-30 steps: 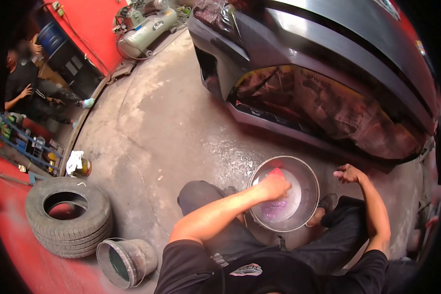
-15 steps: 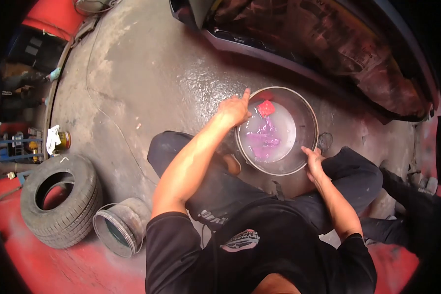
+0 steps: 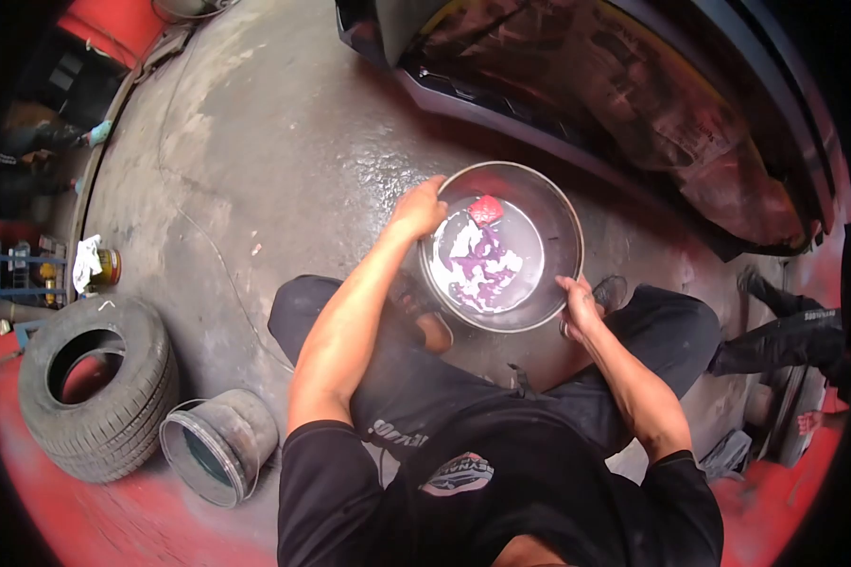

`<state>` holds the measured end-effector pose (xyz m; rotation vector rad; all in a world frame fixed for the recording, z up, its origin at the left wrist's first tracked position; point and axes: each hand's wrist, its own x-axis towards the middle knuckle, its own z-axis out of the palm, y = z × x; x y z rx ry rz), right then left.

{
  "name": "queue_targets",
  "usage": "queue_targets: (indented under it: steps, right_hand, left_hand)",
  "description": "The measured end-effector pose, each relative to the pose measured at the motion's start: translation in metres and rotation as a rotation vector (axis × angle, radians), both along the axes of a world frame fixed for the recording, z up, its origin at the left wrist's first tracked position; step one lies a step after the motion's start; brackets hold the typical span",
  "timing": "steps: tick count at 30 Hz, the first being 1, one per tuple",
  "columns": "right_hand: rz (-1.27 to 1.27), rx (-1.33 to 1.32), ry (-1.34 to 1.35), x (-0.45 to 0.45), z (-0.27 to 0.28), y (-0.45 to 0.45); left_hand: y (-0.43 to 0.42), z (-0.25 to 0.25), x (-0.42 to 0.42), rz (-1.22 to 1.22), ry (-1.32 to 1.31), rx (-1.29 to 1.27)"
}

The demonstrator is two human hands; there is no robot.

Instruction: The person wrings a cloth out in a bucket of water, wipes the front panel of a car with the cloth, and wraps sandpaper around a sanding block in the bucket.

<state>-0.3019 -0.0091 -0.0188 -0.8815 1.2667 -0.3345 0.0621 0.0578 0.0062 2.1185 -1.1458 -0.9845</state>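
Left hand point(image 3: 420, 208), right hand point(image 3: 582, 304) grip basin point(image 3: 562, 225), some fingertips hidden. Masked car point(image 3: 624, 118) beyond basin cut off. Glossy floor point(image 3: 376, 163) beside basin.

And it's a vehicle body workshop we're in: a dark car body point(image 3: 459, 99) looms up front, printed sheeting point(image 3: 667, 113) filling its big opening! Over on the left, a loose tyre point(image 3: 128, 425) on the ground, a grimy bucket point(image 3: 251, 427) right beside it, and all around, a worn, stained concrete floor point(image 3: 274, 123) (glinting in one patch), turning red along the near edge!
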Motion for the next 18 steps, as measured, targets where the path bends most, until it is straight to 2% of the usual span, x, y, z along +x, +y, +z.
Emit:
queue_targets:
  steps: [3, 4, 7, 8, 12, 15, 16, 18]
  right_hand:
    - [0.062, -0.038, 0.031, 0.035, 0.007, -0.006]
    - [0.093, -0.053, 0.017, 0.042, -0.004, -0.013]
    - [-0.013, -0.136, 0.094, 0.086, -0.026, -0.02]
    - [-0.011, -0.176, 0.103, 0.101, -0.022, -0.019]
    - [0.141, -0.333, 0.207, 0.137, -0.033, -0.045]
    - [0.236, -0.363, 0.255, 0.143, -0.041, -0.061]
    - [0.268, -0.331, 0.226, 0.14, -0.027, -0.059]
    - [0.422, -0.23, 0.203, 0.135, 0.031, -0.052]
  left_hand:
    - [0.001, -0.014, 0.021, 0.161, -0.105, -0.053]
    - [0.003, -0.002, 0.027, 0.199, -0.073, 0.018]
    - [0.008, -0.009, 0.044, 0.318, -0.116, -0.018]
    - [0.012, 0.003, 0.046, 0.349, -0.076, -0.03]
    - [0.011, -0.019, 0.064, 0.475, -0.173, -0.16]
    - [0.008, 0.041, 0.036, 0.396, -0.343, -0.513]
    - [0.01, 0.072, 0.022, 0.31, -0.261, -0.702]
    - [0.024, 0.134, -0.011, 0.106, 0.333, -0.774]
